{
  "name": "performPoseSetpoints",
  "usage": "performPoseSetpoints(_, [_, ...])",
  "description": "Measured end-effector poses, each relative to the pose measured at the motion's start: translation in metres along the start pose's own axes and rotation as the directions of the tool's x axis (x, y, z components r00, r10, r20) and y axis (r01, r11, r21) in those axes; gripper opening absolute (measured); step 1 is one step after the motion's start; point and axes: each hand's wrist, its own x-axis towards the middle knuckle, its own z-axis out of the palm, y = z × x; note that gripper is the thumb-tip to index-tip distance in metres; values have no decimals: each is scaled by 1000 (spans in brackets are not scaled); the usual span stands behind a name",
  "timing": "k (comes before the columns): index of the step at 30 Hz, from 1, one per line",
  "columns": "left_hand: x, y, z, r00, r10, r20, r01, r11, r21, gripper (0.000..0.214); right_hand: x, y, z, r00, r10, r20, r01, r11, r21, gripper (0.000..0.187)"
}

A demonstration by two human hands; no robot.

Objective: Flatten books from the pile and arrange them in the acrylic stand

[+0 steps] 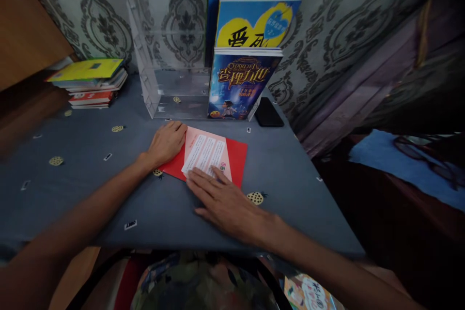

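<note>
A thin red book (237, 156) lies flat on the grey-blue tablecloth (90, 174), back cover up, with a pale pink text panel (205, 152). My left hand (166, 143) rests on the book's left edge, knuckles up and fingers curled over it. My right hand (221, 201) lies flat with fingers spread, fingertips touching the book's near edge. Behind the book stands a clear acrylic rack (160, 82) holding three upright books, the front one dark blue (240, 85).
A stack of books (90, 82) with a yellow one on top sits at the back left. A black phone (268, 112) lies right of the rack. The table's right edge drops off toward a dark area with a blue cloth (399, 164). Patterned wallpaper stands behind.
</note>
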Motion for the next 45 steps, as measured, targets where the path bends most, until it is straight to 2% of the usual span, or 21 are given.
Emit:
performPoseSetpoints(3, [-1,-2,2,999,7,-32,-8,1000,-27,29,23,-14,1,998,-63,-1,63,994,90,60])
performPoseSetpoints(6, [-2,-4,4,999,17,-46,-19,998,-56,30,28,-17,3,998,-59,-11,60,983,176,61])
performPoseSetpoints(9, [-3,-5,5,998,13,-59,-19,994,-109,31,13,-13,2,1000,-26,-7,27,975,219,65])
performPoseSetpoints(13, [-4,-7,6,998,24,-65,-32,992,-121,31,-24,-3,-3,999,47,-19,-43,985,169,71])
performPoseSetpoints(16, [-5,-7,7,996,39,-76,-48,992,-118,32,-49,3,-5,993,107,-48,-100,987,122,68])
performPoseSetpoints(19, [-1,-10,9,994,38,-99,-54,985,-163,32,-57,2,-4,986,135,-94,-125,986,111,60])
performPoseSetpoints(22, [11,-25,10,994,24,-108,-62,930,-362,28,-42,-15,0,961,198,-195,-161,968,192,45])
performPoseSetpoints(23, [15,-34,10,997,17,-82,-54,876,-479,26,-33,-24,1,953,210,-217,-152,955,255,41])
performPoseSetpoints(24, [19,-47,10,1000,17,-18,-25,779,-626,25,-23,-36,3,951,209,-229,-125,934,335,40])
performPoseSetpoints(26, [20,-79,11,989,43,142,106,459,-882,27,-1,-63,6,969,168,-183,-43,840,541,39])
performPoseSetpoints(27, [16,-97,11,975,62,211,185,293,-938,29,9,-77,9,975,155,-157,-16,761,648,39])
performPoseSetpoints(29, [0,-138,14,944,46,326,323,60,-944,30,29,-104,16,981,142,-131,27,568,823,43])
performPoseSetpoints(30, [-11,-157,15,934,-28,356,355,-34,-934,29,38,-116,21,980,158,-124,38,461,886,45])
performPoseSetpoints(31, [-23,-175,17,925,-167,340,321,-134,-938,28,45,-127,26,981,166,-103,39,350,936,46])
performPoseSetpoints(32, [-34,-191,18,895,-352,276,208,-219,-953,29,51,-137,31,982,172,-81,38,242,970,48])
performPoseSetpoints(34, [-51,-217,21,824,-534,189,68,-238,-969,33,59,-151,39,985,169,-35,24,66,998,49])
performPoseSetpoints(35, [-57,-225,23,775,-616,142,-12,-239,-971,34,60,-157,42,986,166,-13,12,6,1000,50])
performPoseSetpoints(38, [-60,-238,28,645,-761,75,-186,-251,-950,30,55,-165,42,986,166,3,13,-98,995,45])
performPoseSetpoints(39, [-59,-240,30,629,-774,73,-209,-259,-943,29,52,-166,40,988,152,-15,34,-119,992,40])
performPoseSetpoints(42, [-55,-241,34,642,-763,71,-216,-269,-939,30,47,-166,32,988,118,-98,116,-157,981,24])
performPoseSetpoints(45, [-55,-242,35,640,-766,64,-215,-258,-942,33,50,-165,27,990,138,-7,40,-236,971,32])
